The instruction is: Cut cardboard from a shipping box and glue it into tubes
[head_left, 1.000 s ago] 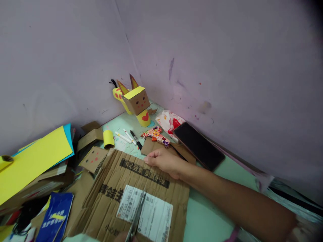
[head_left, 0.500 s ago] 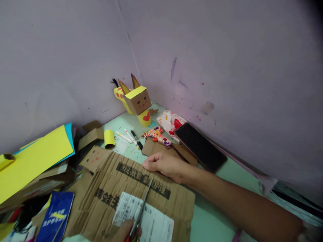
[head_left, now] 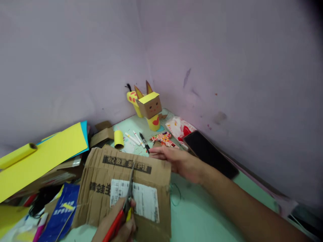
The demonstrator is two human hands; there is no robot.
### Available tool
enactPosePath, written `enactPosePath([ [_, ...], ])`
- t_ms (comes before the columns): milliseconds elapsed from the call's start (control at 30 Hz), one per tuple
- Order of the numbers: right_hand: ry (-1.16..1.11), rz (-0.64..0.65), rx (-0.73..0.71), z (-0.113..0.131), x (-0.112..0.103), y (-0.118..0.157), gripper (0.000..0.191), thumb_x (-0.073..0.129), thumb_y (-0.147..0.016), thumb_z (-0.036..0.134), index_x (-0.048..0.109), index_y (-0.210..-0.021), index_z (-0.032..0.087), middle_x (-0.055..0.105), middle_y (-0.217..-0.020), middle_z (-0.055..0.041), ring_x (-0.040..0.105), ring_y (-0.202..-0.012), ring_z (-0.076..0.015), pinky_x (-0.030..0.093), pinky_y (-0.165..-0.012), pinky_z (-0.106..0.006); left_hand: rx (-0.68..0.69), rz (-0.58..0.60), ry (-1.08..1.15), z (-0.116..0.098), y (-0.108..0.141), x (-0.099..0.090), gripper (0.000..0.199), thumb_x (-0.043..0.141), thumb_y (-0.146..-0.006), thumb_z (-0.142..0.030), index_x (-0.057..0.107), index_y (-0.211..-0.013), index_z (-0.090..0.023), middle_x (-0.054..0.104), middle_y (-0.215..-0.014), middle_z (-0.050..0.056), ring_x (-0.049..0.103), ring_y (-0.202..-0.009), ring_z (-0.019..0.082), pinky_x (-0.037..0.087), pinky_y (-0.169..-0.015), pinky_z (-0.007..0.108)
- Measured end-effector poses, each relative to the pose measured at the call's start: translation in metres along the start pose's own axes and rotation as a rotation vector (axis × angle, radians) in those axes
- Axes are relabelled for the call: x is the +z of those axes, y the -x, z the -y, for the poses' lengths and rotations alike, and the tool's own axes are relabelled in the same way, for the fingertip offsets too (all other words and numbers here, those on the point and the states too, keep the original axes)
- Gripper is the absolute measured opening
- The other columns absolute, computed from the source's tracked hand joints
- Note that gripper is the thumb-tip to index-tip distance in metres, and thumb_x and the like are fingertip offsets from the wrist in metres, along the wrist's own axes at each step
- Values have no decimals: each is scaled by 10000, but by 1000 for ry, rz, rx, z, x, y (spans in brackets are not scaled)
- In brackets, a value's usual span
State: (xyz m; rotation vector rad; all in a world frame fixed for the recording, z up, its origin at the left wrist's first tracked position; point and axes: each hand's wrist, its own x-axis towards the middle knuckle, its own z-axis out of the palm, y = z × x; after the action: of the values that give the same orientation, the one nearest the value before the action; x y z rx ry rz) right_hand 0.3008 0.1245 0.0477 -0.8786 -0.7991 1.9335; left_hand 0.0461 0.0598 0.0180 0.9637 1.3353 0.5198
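Observation:
My left hand [head_left: 119,223] is closed round scissors [head_left: 129,195] with red and yellow handles, at the bottom centre. Their blades point away from me over the white label on a flattened brown cardboard piece [head_left: 96,168]; whether one blade is underneath is hidden. Dark printed characters mark the cardboard. Reaching in from the right, my right hand [head_left: 179,163] is beside the cardboard's far right corner. Its fingers stretch leftward and hold nothing visible; part of the hand may be behind the edge.
A cardboard-and-yellow animal figure [head_left: 150,107] stands in the corner. Pens [head_left: 136,138], a yellow tube [head_left: 118,139] and a patterned item [head_left: 164,137] lie before it. A dark phone [head_left: 210,153] is at right; yellow paper [head_left: 58,144] and a blue packet [head_left: 63,211] are at left.
My right hand has let go of the cardboard's far edge and opened. The cardboard has shifted left and turned, with the scissors over it. The view has shifted, too.

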Motion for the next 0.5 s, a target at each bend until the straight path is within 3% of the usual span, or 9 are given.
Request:
enactPosePath([
  [67, 20, 71, -69, -6, 4, 2, 760, 854, -479, 470, 615, -1153, 213, 685, -1057, -67, 610, -1012, -256, 436, -856, -360, 46, -56, -2, -4, 1, 5, 419, 724, -672, -387, 532, -1002, -215, 626, -577, -22, 559, -383, 125, 413, -362, 196],
  [133, -10, 108, -120, -16, 9, 2, 830, 867, -499, 396, 544, -1243, 226, 681, -1098, -76, 609, -1033, -270, 415, -909, -402, 70, -87, 4, -6, 0, 11, 386, 707, -682, -343, 519, -992, -213, 617, -556, -33, 548, -364, 112, 396, -359, 182],
  [267, -75, 37, -179, -34, 18, 1, 757, 799, -620, 326, 490, -1305, 241, 683, -1129, -81, 618, -1036, -275, 419, -922, -436, 67, -45, 54, -13, -4, 18, 313, 702, -671, -277, 544, -934, -212, 602, -519, -48, 545, -361, 112, 385, -361, 177],
  [367, -71, 23, -137, -39, 18, -1, 736, 788, -592, 293, 527, -1276, 211, 720, -1046, -91, 636, -1011, -301, 441, -906, -463, 84, -22, 100, -16, -5, 17, 243, 688, -690, -291, 590, -897, -210, 601, -517, -37, 575, -409, 127, 400, -376, 184],
  [500, -3, -100, -44, -40, 9, -9, 662, 779, -535, 256, 606, -1168, 171, 751, -905, -107, 666, -943, -335, 482, -847, -484, 113, 9, 142, -17, -8, 17, 182, 652, -747, -374, 627, -799, -201, 561, -489, -32, 583, -469, 131, 422, -407, 197],
])
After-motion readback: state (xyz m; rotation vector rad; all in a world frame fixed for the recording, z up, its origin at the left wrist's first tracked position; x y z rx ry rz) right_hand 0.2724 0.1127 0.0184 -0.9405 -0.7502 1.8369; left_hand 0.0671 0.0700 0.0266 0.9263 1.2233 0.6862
